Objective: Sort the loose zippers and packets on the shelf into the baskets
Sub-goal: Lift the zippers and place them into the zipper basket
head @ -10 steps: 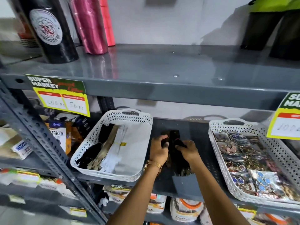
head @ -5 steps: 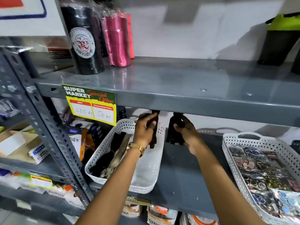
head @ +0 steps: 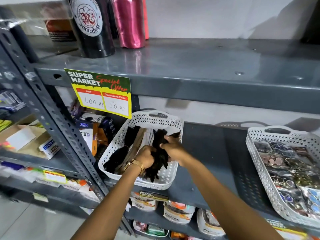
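A bundle of black zippers (head: 158, 154) lies lengthwise inside the white perforated basket (head: 170, 177) on the left of the grey middle shelf (head: 213, 163). My left hand (head: 146, 155) grips the bundle at its near middle, and my right hand (head: 173, 148) grips it from the right side. More black, brown and white zippers (head: 131, 146) fill the basket's left half. A second white basket (head: 254, 153) at the right holds several shiny packets (head: 287, 167).
The upper shelf carries a black roll (head: 90, 26) and a pink roll (head: 129, 21). A yellow price tag (head: 102, 94) hangs on its front edge. Boxes (head: 90, 130) sit left of the basket behind the slanted upright (head: 52, 118). Packets fill the lower shelf.
Both hands lifted the black zipper bundle off the bare shelf, carried it left, and now hold it down inside the left basket. The camera view shifted left and closer.
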Tool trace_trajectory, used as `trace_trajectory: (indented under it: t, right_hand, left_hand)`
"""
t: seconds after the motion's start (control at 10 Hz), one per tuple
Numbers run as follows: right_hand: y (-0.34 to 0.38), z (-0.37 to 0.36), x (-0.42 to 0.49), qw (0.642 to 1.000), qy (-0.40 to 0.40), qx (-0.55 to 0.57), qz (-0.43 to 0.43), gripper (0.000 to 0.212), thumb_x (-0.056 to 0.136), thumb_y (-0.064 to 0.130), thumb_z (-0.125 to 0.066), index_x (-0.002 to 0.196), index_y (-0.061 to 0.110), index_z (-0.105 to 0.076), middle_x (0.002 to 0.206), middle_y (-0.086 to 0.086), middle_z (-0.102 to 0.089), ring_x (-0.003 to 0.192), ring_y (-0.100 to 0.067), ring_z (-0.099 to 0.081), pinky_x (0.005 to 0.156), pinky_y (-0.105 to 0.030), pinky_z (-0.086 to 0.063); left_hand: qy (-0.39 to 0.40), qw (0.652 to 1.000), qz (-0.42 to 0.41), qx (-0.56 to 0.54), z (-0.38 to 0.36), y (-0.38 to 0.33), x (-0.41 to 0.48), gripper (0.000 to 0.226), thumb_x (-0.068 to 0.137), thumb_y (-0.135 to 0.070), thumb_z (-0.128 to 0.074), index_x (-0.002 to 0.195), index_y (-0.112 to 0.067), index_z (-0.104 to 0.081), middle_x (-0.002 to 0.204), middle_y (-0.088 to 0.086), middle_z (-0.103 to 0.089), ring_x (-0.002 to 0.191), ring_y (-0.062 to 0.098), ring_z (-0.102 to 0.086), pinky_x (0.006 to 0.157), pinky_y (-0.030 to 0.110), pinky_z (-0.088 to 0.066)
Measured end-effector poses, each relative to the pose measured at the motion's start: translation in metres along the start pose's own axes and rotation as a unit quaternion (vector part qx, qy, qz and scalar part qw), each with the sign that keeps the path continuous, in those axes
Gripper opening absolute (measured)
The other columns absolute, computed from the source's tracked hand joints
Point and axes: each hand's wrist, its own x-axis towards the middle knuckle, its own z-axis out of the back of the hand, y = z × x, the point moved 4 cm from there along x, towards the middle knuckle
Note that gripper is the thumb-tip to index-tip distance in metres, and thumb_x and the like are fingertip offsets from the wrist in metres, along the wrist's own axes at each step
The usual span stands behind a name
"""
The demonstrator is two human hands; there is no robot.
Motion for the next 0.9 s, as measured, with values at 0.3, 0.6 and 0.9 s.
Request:
trace_trajectory:
  t: [0.3, 0.6, 0.9]
  right_hand:
    - [-0.018, -0.049, 0.002, 0.936, 0.076, -0.342, -0.043, 0.057, 0.093, 0.008, -0.04, 0.146, -0.003, -0.022, 0.144, -0.025, -0.042, 0.126, -0.035, -0.049, 0.097, -0.036, -0.043]
    - [-0.026, -0.063, -0.006, 0.727, 0.012, -0.683, -0.071, 0.056, 0.092, 0.035, -0.046, 0.143, 0.014, -0.036, 0.157, -0.018, -0.02, 0.143, -0.045, 0.003, 0.113, -0.059, 0.001]
    - [-0.013, -0.027, -0.049, 0.786, -0.161, -0.595, 0.05, 0.068, 0.097, 0.036, -0.031, 0.15, 0.009, 0.001, 0.161, -0.012, 0.011, 0.142, -0.042, 0.025, 0.108, -0.066, 0.018]
  left_hand:
    - [0.006, 0.986, -0.02, 0.163, 0.005, 0.007, -0.003, 0.026, 0.088, -0.03, -0.048, 0.109, -0.031, -0.063, 0.119, 0.008, -0.068, 0.11, 0.03, -0.064, 0.09, 0.033, -0.052]
    - [-0.015, 0.964, -0.07, 0.255, 0.006, 0.007, -0.004, 0.054, 0.088, -0.002, -0.045, 0.132, -0.032, -0.05, 0.14, 0.008, -0.054, 0.13, 0.031, -0.049, 0.109, 0.039, -0.041]
    - [-0.05, 0.954, -0.032, 0.293, 0.016, -0.027, -0.048, 0.041, 0.09, -0.015, -0.049, 0.131, -0.019, -0.047, 0.141, 0.009, -0.049, 0.133, 0.035, -0.038, 0.106, 0.047, -0.04]
